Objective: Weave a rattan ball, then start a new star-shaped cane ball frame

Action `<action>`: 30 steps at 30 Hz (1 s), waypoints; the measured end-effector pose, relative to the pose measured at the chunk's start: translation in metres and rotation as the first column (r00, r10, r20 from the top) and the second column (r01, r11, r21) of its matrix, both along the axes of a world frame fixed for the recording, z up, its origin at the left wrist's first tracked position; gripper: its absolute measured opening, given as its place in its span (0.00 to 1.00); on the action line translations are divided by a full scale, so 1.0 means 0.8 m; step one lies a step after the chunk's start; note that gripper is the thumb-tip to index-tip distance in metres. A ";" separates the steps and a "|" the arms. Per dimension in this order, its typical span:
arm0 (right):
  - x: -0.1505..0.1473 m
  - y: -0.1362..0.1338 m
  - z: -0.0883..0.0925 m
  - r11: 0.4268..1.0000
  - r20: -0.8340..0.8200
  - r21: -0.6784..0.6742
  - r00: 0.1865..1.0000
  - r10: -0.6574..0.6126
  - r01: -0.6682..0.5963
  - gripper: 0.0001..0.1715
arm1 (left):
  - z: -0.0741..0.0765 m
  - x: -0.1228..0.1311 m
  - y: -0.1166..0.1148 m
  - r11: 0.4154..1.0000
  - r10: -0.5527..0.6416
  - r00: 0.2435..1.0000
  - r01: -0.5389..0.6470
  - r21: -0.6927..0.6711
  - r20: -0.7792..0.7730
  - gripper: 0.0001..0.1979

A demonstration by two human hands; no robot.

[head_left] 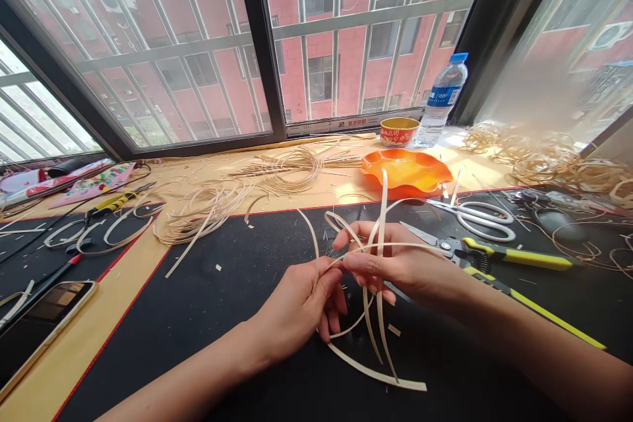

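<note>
Both my hands meet above a black mat (222, 290) and hold a loose bundle of pale flat rattan strips (380, 211). My left hand (301, 306) is closed, pinching the strips where they cross. My right hand (395, 264) is closed over the same crossing from the right, fingers wrapped round the strips. Strip ends curve upward past the orange dish and trail down onto the mat toward me.
An orange wavy dish (405, 171), a small bowl (398, 132) and a water bottle (442, 102) stand by the window. White scissors (482, 217) and yellow-handled cutters (514, 256) lie right. Rattan coils (291, 171) lie behind; a phone (39, 323) and pliers (116, 201) lie left.
</note>
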State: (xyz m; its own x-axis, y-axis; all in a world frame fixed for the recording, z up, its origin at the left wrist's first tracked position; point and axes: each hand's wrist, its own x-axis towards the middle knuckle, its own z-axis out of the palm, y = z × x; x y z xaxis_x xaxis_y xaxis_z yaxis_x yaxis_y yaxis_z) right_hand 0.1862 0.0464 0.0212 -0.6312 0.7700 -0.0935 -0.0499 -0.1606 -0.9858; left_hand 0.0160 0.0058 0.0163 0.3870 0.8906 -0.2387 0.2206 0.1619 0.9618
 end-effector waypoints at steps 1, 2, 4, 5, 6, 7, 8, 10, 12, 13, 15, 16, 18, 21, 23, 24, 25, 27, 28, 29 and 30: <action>0.000 -0.001 -0.001 1.000 0.006 -0.003 1.000 0.011 -0.011 0.23 | 0.000 0.001 -0.001 0.999 -0.039 0.999 0.039 -0.023 -0.003 0.22; -0.001 -0.001 -0.001 1.000 0.009 -0.002 1.000 0.015 -0.015 0.22 | 0.001 0.001 -0.002 0.997 -0.067 0.998 0.067 -0.047 0.006 0.23; -0.001 -0.001 -0.002 1.000 -0.004 0.012 1.000 -0.013 0.013 0.21 | 0.005 0.000 -0.002 0.993 -0.089 0.995 0.093 -0.075 0.047 0.23; 0.000 0.000 -0.001 0.999 -0.017 0.016 0.999 -0.049 0.049 0.21 | 0.006 -0.001 -0.001 0.993 -0.086 0.993 0.092 -0.078 0.076 0.23; 0.000 0.001 0.000 0.995 -0.037 0.016 0.995 -0.096 0.097 0.21 | 0.008 -0.002 0.000 0.994 -0.072 0.991 0.081 -0.077 0.113 0.24; 0.001 0.002 0.002 0.989 -0.062 0.012 0.987 -0.146 0.147 0.21 | 0.009 -0.003 0.001 0.995 -0.049 0.986 0.062 -0.077 0.157 0.24; 0.001 0.003 0.004 0.981 -0.092 0.003 0.977 -0.193 0.194 0.21 | 0.010 -0.004 0.002 0.996 -0.021 0.978 0.039 -0.083 0.207 0.24; 0.003 0.006 0.008 0.962 -0.146 -0.022 0.952 -0.271 0.271 0.22 | 0.010 -0.005 0.002 0.994 0.021 0.953 0.014 -0.111 0.303 0.23; 0.005 0.009 0.011 0.945 -0.178 -0.045 0.928 -0.328 0.325 0.21 | 0.011 -0.005 0.002 0.990 0.024 0.928 0.029 -0.138 0.371 0.22; 0.005 0.010 0.011 0.937 -0.181 -0.058 0.919 -0.350 0.345 0.20 | 0.011 -0.006 0.002 0.989 0.019 0.919 0.041 -0.144 0.394 0.21; 0.007 0.012 0.011 0.926 -0.183 -0.091 0.908 -0.378 0.367 0.20 | 0.013 -0.006 0.001 0.987 0.016 0.908 0.052 -0.149 0.420 0.19; 0.007 0.012 0.011 0.924 -0.192 -0.110 0.904 -0.382 0.367 0.20 | 0.013 -0.007 0.001 0.988 0.016 0.906 0.051 -0.147 0.423 0.18; 0.008 0.012 0.009 0.926 -0.212 -0.135 0.903 -0.374 0.352 0.23 | 0.015 -0.008 0.001 0.989 0.003 0.910 0.058 -0.136 0.415 0.16; 0.007 0.009 0.006 0.953 -0.201 -0.099 0.932 -0.301 0.286 0.25 | 0.016 -0.008 0.000 0.992 -0.018 0.924 0.065 -0.111 0.383 0.17; 0.005 0.006 0.006 0.975 -0.158 -0.051 0.962 -0.222 0.217 0.23 | 0.016 -0.007 -0.001 0.992 -0.022 0.935 0.064 -0.105 0.353 0.17; 0.004 0.004 0.007 0.982 -0.138 -0.035 0.972 -0.188 0.185 0.23 | 0.015 -0.007 -0.001 0.992 -0.026 0.943 0.064 -0.104 0.333 0.18; 0.003 0.002 0.007 0.987 -0.120 -0.029 0.980 -0.161 0.158 0.22 | 0.015 -0.006 -0.002 0.993 -0.032 0.951 0.067 -0.102 0.308 0.18; 0.002 0.000 0.009 0.991 -0.093 -0.028 0.986 -0.135 0.133 0.20 | 0.014 -0.004 -0.002 0.991 -0.055 0.964 0.084 -0.100 0.262 0.19; 0.002 0.000 0.009 0.991 -0.080 -0.029 0.988 -0.136 0.134 0.19 | 0.014 -0.004 -0.003 0.991 -0.069 0.967 0.096 -0.098 0.246 0.19; 0.003 0.000 0.010 0.990 -0.068 -0.025 0.988 -0.142 0.141 0.19 | 0.014 -0.004 -0.003 0.989 -0.084 0.968 0.110 -0.097 0.236 0.20; 0.003 0.001 0.010 0.989 -0.055 -0.017 0.987 -0.151 0.150 0.19 | 0.013 -0.003 -0.003 0.988 -0.096 0.968 0.121 -0.094 0.232 0.22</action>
